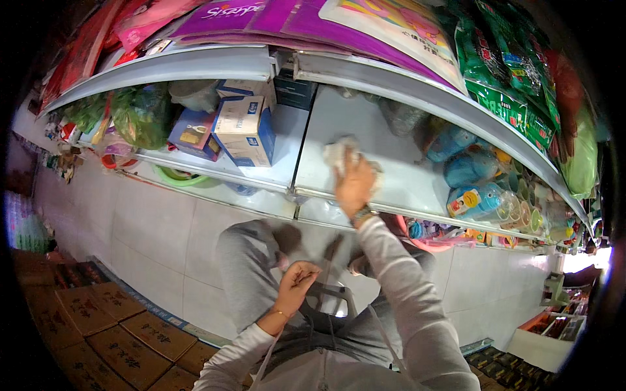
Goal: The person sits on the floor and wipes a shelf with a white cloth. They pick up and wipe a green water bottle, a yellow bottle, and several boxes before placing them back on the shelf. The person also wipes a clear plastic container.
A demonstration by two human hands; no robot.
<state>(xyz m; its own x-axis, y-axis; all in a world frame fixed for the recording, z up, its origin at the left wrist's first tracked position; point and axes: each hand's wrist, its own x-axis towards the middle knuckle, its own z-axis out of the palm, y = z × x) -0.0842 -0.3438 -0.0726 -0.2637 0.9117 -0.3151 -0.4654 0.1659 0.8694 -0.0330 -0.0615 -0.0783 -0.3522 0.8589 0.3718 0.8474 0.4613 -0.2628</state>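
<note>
My right hand [353,188] presses a crumpled whitish cloth [342,152] onto a white metal shelf [320,166]. The cloth looks damp or stained, and hand and cloth are slightly blurred. Over my lap hangs my left hand [297,282], fingers curled together, with no object visible in it. Left of the shelf seam stand a white-and-blue carton [243,131] and a dark blue box [192,134]. Blue bird-like plastic items [472,168] in clear wrapping sit to the right of the cloth.
An upper shelf edge [391,88] overhangs the work, with purple bags [293,22] and green packets [503,78] on it. Below are a green basin [180,177] and a pink basin [425,244]. Brown cartons [129,354] are stacked behind at left. An open white box [543,342] stands at right.
</note>
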